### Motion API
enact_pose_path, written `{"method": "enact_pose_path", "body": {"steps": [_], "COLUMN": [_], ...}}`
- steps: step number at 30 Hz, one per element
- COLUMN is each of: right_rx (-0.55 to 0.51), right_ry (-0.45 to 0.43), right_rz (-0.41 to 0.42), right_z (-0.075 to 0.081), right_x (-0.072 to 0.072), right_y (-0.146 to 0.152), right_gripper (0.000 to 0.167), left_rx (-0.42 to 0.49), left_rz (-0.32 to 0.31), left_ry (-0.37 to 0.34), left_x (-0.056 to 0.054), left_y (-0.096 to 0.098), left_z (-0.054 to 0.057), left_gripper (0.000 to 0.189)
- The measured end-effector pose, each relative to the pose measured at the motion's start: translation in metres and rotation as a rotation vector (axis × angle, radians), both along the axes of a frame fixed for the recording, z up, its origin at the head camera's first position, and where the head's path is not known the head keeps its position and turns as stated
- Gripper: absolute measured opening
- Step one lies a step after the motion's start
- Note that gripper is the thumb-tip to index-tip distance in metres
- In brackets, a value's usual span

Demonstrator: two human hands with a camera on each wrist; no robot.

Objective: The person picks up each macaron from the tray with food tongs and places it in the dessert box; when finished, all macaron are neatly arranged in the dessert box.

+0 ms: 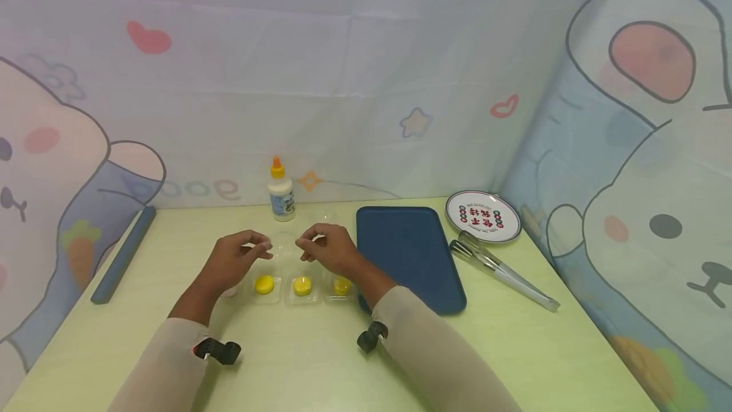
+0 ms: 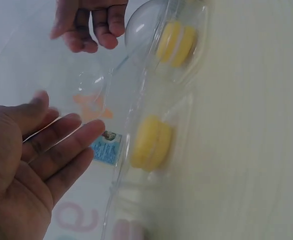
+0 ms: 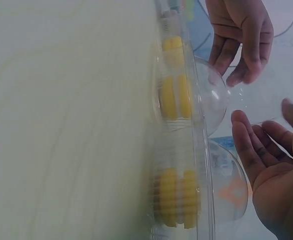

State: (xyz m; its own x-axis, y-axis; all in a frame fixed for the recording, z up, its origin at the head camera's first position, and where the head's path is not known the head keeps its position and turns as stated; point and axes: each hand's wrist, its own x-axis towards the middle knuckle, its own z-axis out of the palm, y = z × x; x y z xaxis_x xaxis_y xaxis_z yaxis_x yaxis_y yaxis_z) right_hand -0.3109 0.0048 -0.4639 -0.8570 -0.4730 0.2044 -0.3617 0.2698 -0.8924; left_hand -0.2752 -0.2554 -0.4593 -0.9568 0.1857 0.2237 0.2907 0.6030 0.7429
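Observation:
Both hands hover over clear plastic packaging (image 1: 296, 301) on the table, with nothing between their fingers. The left hand (image 1: 237, 259) is at the left, its fingers loosely extended in the left wrist view. Facing it, the right hand (image 1: 330, 248) has relaxed, slightly bent fingers. Between and beyond them rise transparent domes (image 3: 229, 182). Yellow macarons sit in the packaging in a row: a left one (image 1: 264, 284), a middle one (image 1: 302, 285) and a right one (image 1: 342, 285) near the right wrist. A pale pink macaron (image 2: 126, 230) lies at the left end, partly hidden by the left arm in the head view.
A white glue bottle (image 1: 282, 196) with an orange cap stands behind the hands. Right of them lie a dark blue tray (image 1: 403, 250), a printed plate (image 1: 483, 216) and metal tongs (image 1: 509, 275). A blue-grey bar (image 1: 124, 256) lies at the left edge.

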Motion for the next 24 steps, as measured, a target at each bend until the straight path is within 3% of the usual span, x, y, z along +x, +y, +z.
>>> {"method": "enact_pose_path", "body": {"steps": [8, 15, 20, 24], "right_rx": [0.056, 0.084, 0.134, 0.21], "right_ry": [0.029, 0.022, 0.09, 0.157], "right_rz": [-0.006, 0.015, 0.061, 0.035], "right_z": [0.002, -0.001, 0.0, -0.001], "right_x": [0.006, 0.013, 0.018, 0.023], "right_y": [-0.001, -0.006, -0.011, -0.017], "right_gripper": [0.023, 0.035, 0.048, 0.05], "left_rx": [-0.07, -0.009, 0.007, 0.006], "left_rz": [-0.043, -0.139, -0.2, -0.213], "left_ry": [-0.035, -0.08, -0.076, -0.059], "left_x": [0.003, 0.008, 0.014, 0.018], "left_y": [-0.014, -0.027, -0.031, -0.033], "left_z": [0.001, -0.001, -0.003, -0.005], "left_gripper": [0.037, 0.047, 0.058, 0.061]}}
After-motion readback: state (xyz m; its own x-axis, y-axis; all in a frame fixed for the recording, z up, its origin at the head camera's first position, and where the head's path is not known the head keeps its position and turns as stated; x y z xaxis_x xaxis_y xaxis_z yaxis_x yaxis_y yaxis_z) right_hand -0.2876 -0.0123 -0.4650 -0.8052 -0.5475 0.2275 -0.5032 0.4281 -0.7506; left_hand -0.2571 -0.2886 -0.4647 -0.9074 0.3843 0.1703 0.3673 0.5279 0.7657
